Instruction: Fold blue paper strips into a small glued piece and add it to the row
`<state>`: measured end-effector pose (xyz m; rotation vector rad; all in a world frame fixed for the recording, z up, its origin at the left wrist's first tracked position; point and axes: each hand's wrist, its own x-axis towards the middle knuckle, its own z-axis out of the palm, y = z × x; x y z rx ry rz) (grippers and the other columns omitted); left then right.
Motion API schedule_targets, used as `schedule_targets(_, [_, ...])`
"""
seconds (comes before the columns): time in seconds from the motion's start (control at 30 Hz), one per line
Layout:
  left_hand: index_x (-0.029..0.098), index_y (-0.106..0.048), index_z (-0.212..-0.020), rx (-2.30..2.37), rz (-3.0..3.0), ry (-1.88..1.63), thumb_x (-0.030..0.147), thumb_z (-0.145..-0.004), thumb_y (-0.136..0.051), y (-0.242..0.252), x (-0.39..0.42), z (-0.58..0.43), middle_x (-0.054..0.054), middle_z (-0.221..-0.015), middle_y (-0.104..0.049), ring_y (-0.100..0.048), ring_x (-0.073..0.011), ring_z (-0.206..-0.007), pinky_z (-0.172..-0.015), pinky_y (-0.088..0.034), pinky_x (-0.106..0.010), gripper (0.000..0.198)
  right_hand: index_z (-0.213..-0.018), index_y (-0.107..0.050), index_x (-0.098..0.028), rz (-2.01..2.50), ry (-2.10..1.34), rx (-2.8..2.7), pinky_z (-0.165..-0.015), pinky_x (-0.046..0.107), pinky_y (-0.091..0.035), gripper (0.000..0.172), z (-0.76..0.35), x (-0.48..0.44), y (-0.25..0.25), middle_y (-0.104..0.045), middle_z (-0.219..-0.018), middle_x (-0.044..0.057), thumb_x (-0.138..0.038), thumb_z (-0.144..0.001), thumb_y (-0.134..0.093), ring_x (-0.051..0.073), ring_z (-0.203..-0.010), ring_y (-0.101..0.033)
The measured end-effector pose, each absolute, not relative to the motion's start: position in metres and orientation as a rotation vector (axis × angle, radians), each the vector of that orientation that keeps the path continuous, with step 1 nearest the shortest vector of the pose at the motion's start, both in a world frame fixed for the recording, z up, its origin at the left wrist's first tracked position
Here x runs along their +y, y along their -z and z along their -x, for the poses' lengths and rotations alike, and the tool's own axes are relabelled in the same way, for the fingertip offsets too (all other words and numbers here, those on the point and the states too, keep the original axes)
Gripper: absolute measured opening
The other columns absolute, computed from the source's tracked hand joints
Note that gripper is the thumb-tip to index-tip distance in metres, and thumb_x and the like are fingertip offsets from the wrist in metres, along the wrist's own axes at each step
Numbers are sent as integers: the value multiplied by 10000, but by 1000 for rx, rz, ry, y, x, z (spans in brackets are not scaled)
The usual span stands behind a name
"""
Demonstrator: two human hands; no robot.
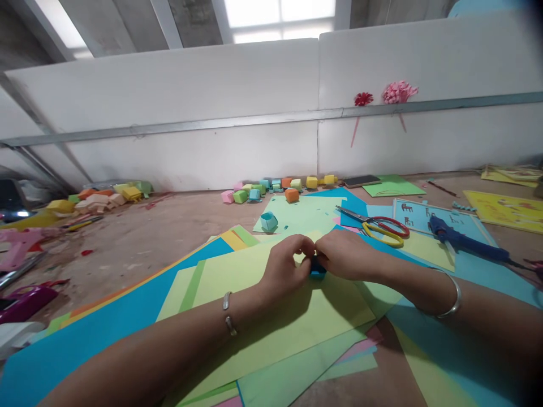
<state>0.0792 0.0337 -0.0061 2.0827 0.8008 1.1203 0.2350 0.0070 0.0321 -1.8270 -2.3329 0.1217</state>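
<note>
My left hand point(285, 270) and my right hand point(344, 255) meet at the middle of the table, fingers curled and pinched together on a small blue folded paper piece point(317, 270). Most of that piece is hidden between my fingers. Both hands hover just over a light green sheet point(271, 328) lying on a spread of coloured paper sheets point(106, 333). A finished teal paper cube point(268, 221) sits just beyond my hands on another green sheet. Each wrist wears a silver bangle.
Red-and-yellow scissors point(382, 227) and a blue glue gun point(462, 241) lie to the right. Several small paper cubes point(280, 187) line the white partition; more are heaped at far left point(102, 198). A phone point(361, 181) lies at the back. Yellow sheets point(504, 209) are far right.
</note>
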Motion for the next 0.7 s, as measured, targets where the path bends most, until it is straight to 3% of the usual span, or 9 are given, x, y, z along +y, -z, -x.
schedule_targets(0.1, [184,-616,-890,741,-1599,-1168,212,-753,-657,6,41,-81,-36,-929,-649,-606,-178,-920,-851,-490,-295,146,-480,-508,-192,1777,-64,-2333,-518,289,-196,252,-233,7,-32,-534,-505,32,-127,-703,-607,136,-487,-447])
schedule_targets(0.17, [165,-615,-955,676,-1216,-1023,337,-827,-632,7,48,-82,-68,-963,-661,-632,-192,-940,-827,-513,-289,215,-490,-498,-185,1649,-31,-2305,-513,282,-187,252,-232,7,-29,-521,-513,16,-155,-723,-591,117,-486,-396])
schedule_targets(0.33, [84,-633,-913,536,-714,-495,488,-997,-298,9,57,-86,-138,-787,-685,-690,-233,-770,-708,-576,-358,531,-558,-526,-170,1389,114,-2236,-555,256,-235,192,-229,9,-18,-534,-573,13,-128,-744,-545,119,-571,-402])
schedule_targets(0.4, [83,-632,-887,538,-685,-497,471,-1011,-268,10,54,-87,-132,-778,-691,-691,-221,-733,-688,-591,-368,547,-585,-540,-166,1454,108,-2260,-563,255,-236,189,-229,9,-18,-560,-610,27,-128,-770,-534,126,-600,-421])
schedule_targets(0.6, [84,-653,-955,533,-838,-504,451,-969,-454,11,45,-85,-130,-853,-709,-690,-220,-749,-704,-603,-389,417,-782,-630,-161,1627,-155,-2324,-529,248,-211,96,-231,10,-26,-683,-773,49,-131,-777,-540,127,-618,-496])
schedule_targets(0.7, [75,-664,-953,454,-855,-462,517,-943,-473,13,46,-84,-141,-854,-704,-687,-232,-776,-737,-591,-394,481,-723,-650,-156,1560,-192,-2347,-529,249,-220,151,-233,8,-27,-690,-721,38,-75,-736,-524,123,-589,-507])
